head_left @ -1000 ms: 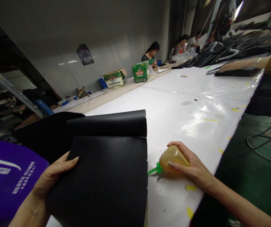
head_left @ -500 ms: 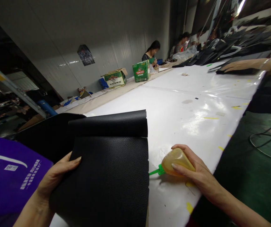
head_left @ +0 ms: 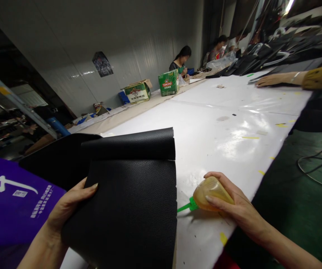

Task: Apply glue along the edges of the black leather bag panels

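A large black sheet with a leather-like grain is gripped at its left side by my left hand, thumb on top and fingers hidden beneath. Its far part curls over in a roll, and small notches mark the right edge. My right hand is wrapped round a squeeze bottle of amber liquid. The bottle's green nozzle points left, its tip at the sheet's right edge; whether it touches I cannot tell.
A white-topped table runs away from me, with yellow scraps on it. A green carton and an open box stand along the wall side. At right, another person's hand lies near a black stack.
The nozzle tip has moved slightly nearer me along the sheet's right edge. My left hand keeps its hold. The other person's hand and sleeve have shifted left.
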Demonstrator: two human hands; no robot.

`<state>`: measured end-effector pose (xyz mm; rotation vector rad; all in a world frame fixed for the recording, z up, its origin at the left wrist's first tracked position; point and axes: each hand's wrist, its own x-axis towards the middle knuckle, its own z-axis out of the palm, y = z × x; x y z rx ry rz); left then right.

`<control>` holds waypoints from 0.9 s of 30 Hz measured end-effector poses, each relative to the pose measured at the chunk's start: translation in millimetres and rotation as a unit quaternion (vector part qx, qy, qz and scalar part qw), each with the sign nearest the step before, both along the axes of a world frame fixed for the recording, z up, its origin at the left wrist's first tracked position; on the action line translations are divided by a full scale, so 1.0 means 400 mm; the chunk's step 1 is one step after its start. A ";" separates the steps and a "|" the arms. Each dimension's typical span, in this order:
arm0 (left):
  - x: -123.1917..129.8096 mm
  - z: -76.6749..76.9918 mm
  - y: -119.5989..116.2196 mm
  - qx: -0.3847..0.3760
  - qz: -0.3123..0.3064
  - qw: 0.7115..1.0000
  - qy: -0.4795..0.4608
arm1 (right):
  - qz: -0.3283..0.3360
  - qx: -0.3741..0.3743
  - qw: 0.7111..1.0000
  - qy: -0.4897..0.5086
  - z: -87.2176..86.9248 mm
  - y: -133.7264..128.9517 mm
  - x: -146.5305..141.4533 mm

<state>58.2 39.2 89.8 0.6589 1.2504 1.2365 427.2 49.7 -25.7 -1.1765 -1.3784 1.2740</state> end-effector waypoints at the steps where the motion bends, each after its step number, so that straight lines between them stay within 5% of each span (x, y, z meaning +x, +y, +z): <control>1: 0.003 0.002 0.000 -0.001 0.003 1.000 -0.002 | 0.001 0.004 1.000 -0.009 0.000 0.001 0.002; 15: 0.033 0.024 0.001 -0.002 0.029 1.000 0.006 | -0.025 0.018 0.999 -0.021 0.020 0.008 0.003; 27: 0.007 0.008 -0.006 0.002 0.028 1.000 0.010 | -0.074 -0.048 0.995 0.053 -0.032 -0.055 -0.018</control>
